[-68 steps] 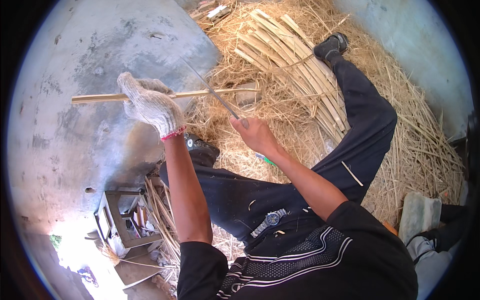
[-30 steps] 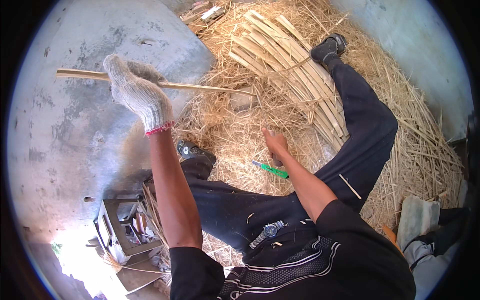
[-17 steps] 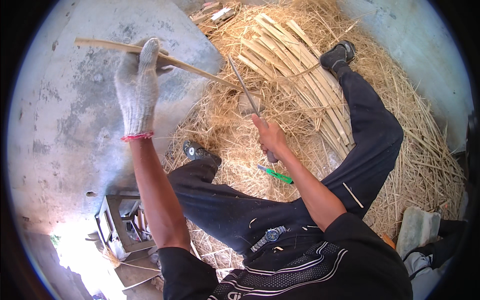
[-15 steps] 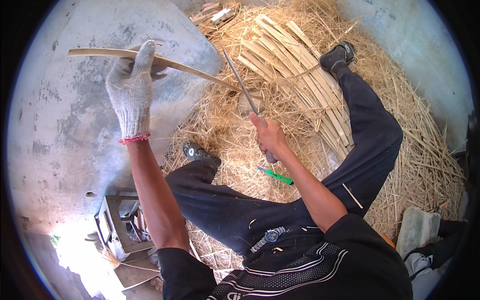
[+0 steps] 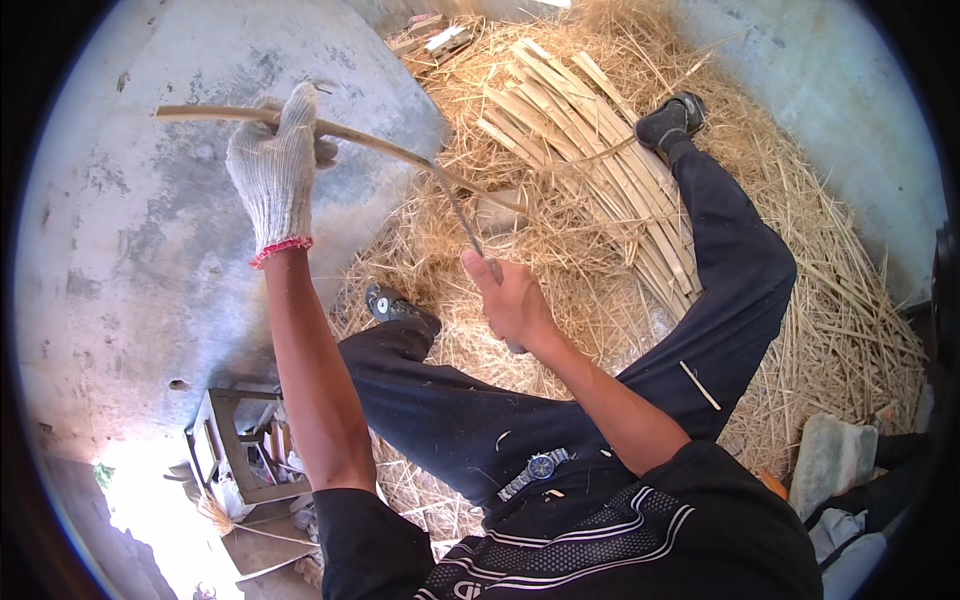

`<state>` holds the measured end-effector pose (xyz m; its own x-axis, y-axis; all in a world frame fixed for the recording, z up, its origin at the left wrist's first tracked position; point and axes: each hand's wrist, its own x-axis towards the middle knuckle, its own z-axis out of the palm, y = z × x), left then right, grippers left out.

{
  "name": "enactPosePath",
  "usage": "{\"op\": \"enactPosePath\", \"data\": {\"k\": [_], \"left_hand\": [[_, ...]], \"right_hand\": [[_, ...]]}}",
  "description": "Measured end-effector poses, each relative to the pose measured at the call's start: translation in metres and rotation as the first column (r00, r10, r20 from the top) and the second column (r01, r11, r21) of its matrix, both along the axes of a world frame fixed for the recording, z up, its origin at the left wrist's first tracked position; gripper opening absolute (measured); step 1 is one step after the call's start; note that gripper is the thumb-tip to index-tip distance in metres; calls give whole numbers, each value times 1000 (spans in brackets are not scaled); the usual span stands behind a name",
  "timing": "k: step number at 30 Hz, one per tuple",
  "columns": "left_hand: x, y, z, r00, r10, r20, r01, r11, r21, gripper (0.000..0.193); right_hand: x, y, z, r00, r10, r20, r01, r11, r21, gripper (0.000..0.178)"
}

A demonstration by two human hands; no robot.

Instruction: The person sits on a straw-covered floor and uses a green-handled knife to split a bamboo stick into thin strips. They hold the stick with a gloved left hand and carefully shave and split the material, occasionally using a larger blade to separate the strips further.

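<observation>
My left hand [image 5: 275, 165], in a white knit glove with a red cuff, is closed around a long, thin bamboo strip [image 5: 375, 143]. The strip sticks out to the left of the glove and slopes down rightward toward a small block [image 5: 500, 210] on the shavings. Bare and wrapped round a handle, my right hand [image 5: 515, 303] holds a long narrow knife [image 5: 461, 215]. Its blade points up and left, and its upper end meets the strip; edge contact is too fine to make out.
Split bamboo strips [image 5: 590, 150] lie bundled beyond the block, beside my right foot [image 5: 670, 118]. Shavings [image 5: 450, 300] cover the floor between my legs. A wristwatch [image 5: 540, 467] rests on my lap. A wooden stool [image 5: 245, 440] stands lower left, a stone block [image 5: 832, 462] lower right.
The knife has moved left, its blade now against the strip and tilted more. My left hand shifted slightly right and down. The green utility knife on the shavings is now hidden behind my right arm.
</observation>
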<state>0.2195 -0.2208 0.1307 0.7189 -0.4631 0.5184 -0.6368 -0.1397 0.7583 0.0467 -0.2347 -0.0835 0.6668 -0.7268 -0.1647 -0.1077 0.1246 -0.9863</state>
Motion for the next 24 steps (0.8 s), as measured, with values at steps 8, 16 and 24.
{"op": "enactPosePath", "data": {"k": [8, 16, 24], "left_hand": [[11, 12, -14, 996, 80, 31, -79, 996, -37, 32], [14, 3, -17, 981, -150, -126, 142, 987, -70, 31], [26, 16, -6, 950, -292, -108, 307, 938, 160, 32]], "right_hand": [[-8, 1, -28, 980, 72, -185, -48, 990, 133, 73], [-12, 18, 53, 978, 137, 157, -133, 990, -34, 71], [-25, 20, 69, 976, 131, 175, -115, 989, -98, 68]]}}
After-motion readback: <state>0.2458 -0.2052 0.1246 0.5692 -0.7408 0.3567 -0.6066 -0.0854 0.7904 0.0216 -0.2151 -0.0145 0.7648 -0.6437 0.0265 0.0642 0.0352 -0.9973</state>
